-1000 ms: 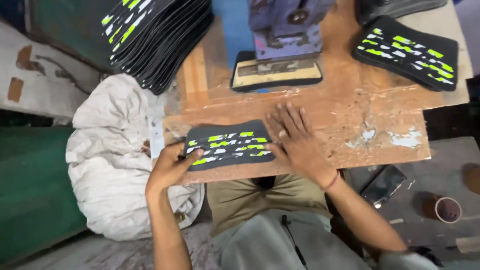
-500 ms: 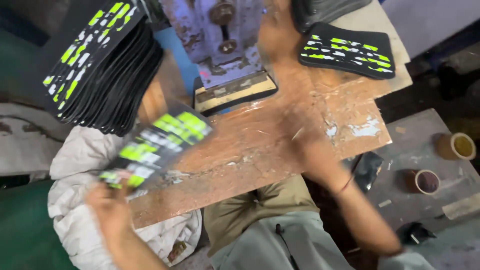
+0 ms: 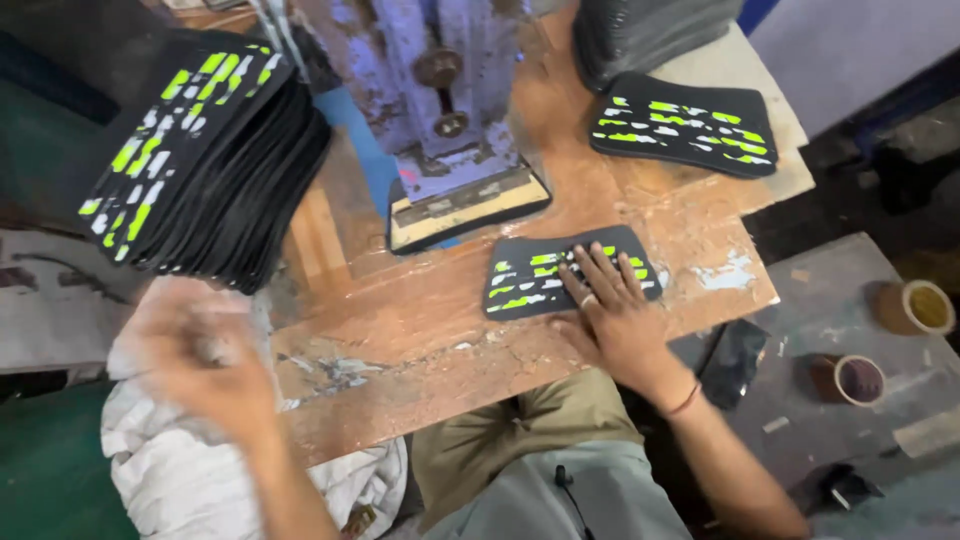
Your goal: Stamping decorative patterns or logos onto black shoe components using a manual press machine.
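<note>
My right hand [image 3: 612, 318] lies flat, fingers spread, on a black rubbery panel [image 3: 540, 277] printed with green and white marks, which rests on the worn wooden bench [image 3: 420, 340]. My left hand [image 3: 205, 365] is blurred at the lower left, over a white cloth bundle [image 3: 190, 470]; I see nothing in it. A tall leaning stack of the same black panels [image 3: 205, 160] stands just above the left hand. A smaller stack of panels [image 3: 685, 125] sits at the far right of the bench.
A purple-blue press machine [image 3: 450, 110] with a flat base plate [image 3: 465, 208] stands at the bench's middle back. A grey side surface at right carries two small round cups [image 3: 915, 305] [image 3: 848, 380] and a dark object [image 3: 735, 350]. A dark bag [image 3: 650, 35] sits behind the small stack.
My left hand carried one panel to the tall stack at left and came back without it. My right hand now presses another panel flat on the bench. The camera shifted left.
</note>
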